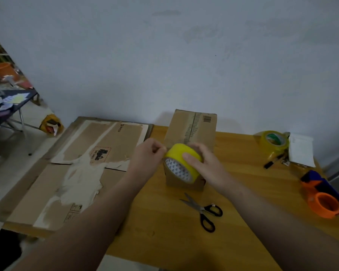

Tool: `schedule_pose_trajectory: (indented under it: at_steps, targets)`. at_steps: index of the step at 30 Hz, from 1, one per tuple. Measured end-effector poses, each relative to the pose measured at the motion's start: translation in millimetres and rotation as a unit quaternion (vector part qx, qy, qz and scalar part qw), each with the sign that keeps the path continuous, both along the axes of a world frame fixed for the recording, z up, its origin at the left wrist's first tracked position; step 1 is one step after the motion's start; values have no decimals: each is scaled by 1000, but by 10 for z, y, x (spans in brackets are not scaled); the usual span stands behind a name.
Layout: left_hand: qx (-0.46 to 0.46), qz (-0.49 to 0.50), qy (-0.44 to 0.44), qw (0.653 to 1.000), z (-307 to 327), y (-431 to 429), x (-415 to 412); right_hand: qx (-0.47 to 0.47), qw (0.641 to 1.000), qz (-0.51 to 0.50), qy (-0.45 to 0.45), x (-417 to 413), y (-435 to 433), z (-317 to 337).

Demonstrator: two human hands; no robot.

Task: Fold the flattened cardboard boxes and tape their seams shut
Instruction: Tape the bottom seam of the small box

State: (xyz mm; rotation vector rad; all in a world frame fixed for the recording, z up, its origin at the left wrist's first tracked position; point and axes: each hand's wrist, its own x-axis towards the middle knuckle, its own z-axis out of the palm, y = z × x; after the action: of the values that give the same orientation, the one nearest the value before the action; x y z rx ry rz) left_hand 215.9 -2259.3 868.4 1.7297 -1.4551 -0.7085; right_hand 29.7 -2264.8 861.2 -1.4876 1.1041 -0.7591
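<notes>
A folded cardboard box (pixel 192 128) lies on the wooden table (pixel 164 222), its long side running away from me. Over its near end I hold a yellow tape roll (pixel 179 155). My right hand (pixel 202 161) grips the roll from the right, thumb across its yellow face. My left hand (pixel 151 155) pinches at the roll's left edge, where the tape end seems to be; the end itself is too small to make out. A large flattened cardboard box (pixel 82 169) with torn white patches lies at the left, overhanging the table.
Black-handled scissors (pixel 204 211) lie just in front of the box. At the right are an orange tape dispenser (pixel 323 198), a second yellowish tape roll (pixel 274 142), a black pen (pixel 272 161) and a white paper (pixel 300 151). A wall stands right behind the table.
</notes>
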Motion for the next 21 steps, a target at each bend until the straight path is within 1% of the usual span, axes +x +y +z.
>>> schedule_pose_trajectory:
  at_steps: [2,3,4,6,9,10,11,12,13,16,19,21]
  targets:
    - [38,67,141,987,-13,22,-38,-12,998,15,-59,-96,76,-54]
    - [57,85,189,977,-19,33,-74,-27,996,2,-86,-109,111,-78]
    - [71,92,222,968,-24,43,-119,-44,994,-19,-101,-103,142,-107]
    - [81,80,245,963,-28,23,-169,-86,991,-53,-90,-61,154,-97]
    - [78,64,263,960,26,-79,-19,-143,986,-81,2,-134,17,70]
    - [74,77,284,953,45,-142,101,-148,984,-76,59,-207,-45,173]
    - [68,90,297,948,61,-201,223,-156,976,-60,139,-287,-85,277]
    - [61,95,292,950,67,-261,313,-168,959,-39,225,-359,-117,352]
    - [54,93,278,955,61,-310,357,-182,941,-14,286,-396,-137,409]
    - [36,95,259,961,-28,-410,321,-240,895,26,375,-333,-204,523]
    - [39,112,270,956,-131,-413,285,-280,851,19,444,-213,-317,559]
    - [40,121,264,956,-198,-404,313,-290,832,8,473,-128,-371,560]
